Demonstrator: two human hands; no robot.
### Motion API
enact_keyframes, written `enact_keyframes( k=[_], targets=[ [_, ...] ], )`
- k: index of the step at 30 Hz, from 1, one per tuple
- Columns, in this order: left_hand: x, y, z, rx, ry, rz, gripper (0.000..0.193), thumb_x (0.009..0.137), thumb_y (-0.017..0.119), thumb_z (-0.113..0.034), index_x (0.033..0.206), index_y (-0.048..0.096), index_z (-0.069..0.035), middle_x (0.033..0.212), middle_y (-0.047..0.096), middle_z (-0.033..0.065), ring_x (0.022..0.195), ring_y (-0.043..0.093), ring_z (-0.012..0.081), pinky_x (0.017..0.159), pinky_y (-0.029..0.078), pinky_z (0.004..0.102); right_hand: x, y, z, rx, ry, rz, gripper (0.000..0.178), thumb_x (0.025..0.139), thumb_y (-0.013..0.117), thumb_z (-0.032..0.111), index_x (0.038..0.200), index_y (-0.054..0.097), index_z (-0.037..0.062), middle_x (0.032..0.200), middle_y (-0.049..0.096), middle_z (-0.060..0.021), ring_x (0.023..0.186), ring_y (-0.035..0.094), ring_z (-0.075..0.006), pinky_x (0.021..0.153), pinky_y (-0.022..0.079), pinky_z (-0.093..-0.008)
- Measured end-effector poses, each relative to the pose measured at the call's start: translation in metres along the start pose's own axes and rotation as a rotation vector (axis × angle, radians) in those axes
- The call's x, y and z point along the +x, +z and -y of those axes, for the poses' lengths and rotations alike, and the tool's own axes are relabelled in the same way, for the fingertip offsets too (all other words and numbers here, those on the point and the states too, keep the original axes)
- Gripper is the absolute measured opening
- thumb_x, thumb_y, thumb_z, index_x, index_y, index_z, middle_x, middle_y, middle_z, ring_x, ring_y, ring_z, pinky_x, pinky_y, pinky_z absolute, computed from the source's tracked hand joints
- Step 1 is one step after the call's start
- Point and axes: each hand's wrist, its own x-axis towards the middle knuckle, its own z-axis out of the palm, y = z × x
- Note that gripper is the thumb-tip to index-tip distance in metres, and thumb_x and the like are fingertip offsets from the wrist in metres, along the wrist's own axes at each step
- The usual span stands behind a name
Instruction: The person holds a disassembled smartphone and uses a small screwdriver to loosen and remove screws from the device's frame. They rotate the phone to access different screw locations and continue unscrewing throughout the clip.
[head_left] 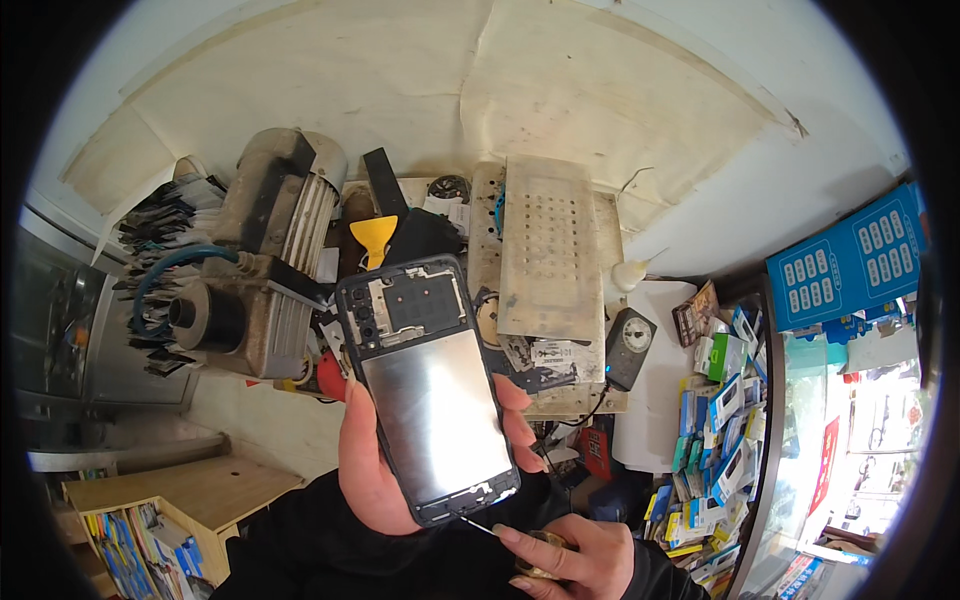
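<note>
My left hand (376, 462) wraps round a smartphone (415, 300) from below, its thumb on the left edge and its fingertips on the right edge. The phone's back cover is off, so a bare silvery plate (436, 412) and dark inner parts face up. Below it, my right hand (585, 556) is closed on a slim screwdriver-like tool (482, 525), whose thin metal tip meets or nearly meets the phone's bottom edge. A brownish-gold part shows between those fingers; most of the tool's handle is hidden.
A grey pump-like machine (270, 240) with a blue hose stands back left, near a yellow spatula-shaped tool (373, 238). A perforated plate (548, 245) covers a worn bench device. Right of it sits a black dial box (632, 345). Packaged goods (715, 430) crowd the right.
</note>
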Motion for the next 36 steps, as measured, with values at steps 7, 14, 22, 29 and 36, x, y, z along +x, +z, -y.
enact_keyframes(
  k=[7,14,22,29,36],
  targets=[
    [0.003,-0.002,0.001,0.045,-0.011,0.023,0.102,0.1,0.028,-0.085,0.15,0.045,0.002,0.133,0.062,0.0266,0.112,0.07,0.0371,0.093,0.06,0.0597,-0.001,-0.006,-0.007,-0.004,-0.014,0.015,0.052,0.09,0.08,0.014,0.141,0.072,0.0119,0.079,0.06,-0.0113,0.061,0.061,-0.0282,0.056,0.049,-0.0368],
    [0.004,-0.002,0.002,0.062,-0.024,0.013,0.104,0.098,0.028,-0.087,0.15,0.044,0.002,0.133,0.063,0.0262,0.111,0.07,0.0374,0.093,0.06,0.0601,-0.002,-0.004,-0.012,0.052,-0.035,0.004,0.05,0.09,0.08,0.015,0.139,0.073,0.0113,0.08,0.061,-0.0107,0.061,0.062,-0.0275,0.056,0.049,-0.0363],
    [0.003,0.006,0.002,0.016,-0.071,0.012,0.108,0.096,0.026,-0.09,0.152,0.043,0.001,0.132,0.062,0.0282,0.109,0.072,0.0387,0.091,0.062,0.0587,-0.003,-0.01,-0.015,0.035,-0.136,0.045,0.049,0.091,0.08,0.017,0.139,0.073,0.0112,0.079,0.062,-0.01,0.061,0.063,-0.0263,0.055,0.05,-0.035],
    [0.002,0.002,0.002,0.075,-0.042,0.011,0.105,0.097,0.024,-0.088,0.154,0.042,-0.002,0.132,0.062,0.0283,0.111,0.071,0.0381,0.093,0.061,0.059,0.002,-0.012,-0.008,0.038,-0.135,0.01,0.049,0.091,0.08,0.018,0.138,0.073,0.0108,0.079,0.062,-0.0101,0.06,0.062,-0.0271,0.054,0.048,-0.0362],
    [-0.001,0.003,0.002,0.008,-0.054,0.013,0.106,0.098,0.023,-0.088,0.155,0.04,0.0,0.135,0.06,0.0292,0.114,0.07,0.0392,0.096,0.059,0.0602,0.0,-0.029,-0.005,-0.017,-0.065,-0.033,0.05,0.088,0.081,0.014,0.137,0.073,0.0087,0.08,0.064,-0.0113,0.061,0.063,-0.0271,0.056,0.049,-0.0361]
  ],
)
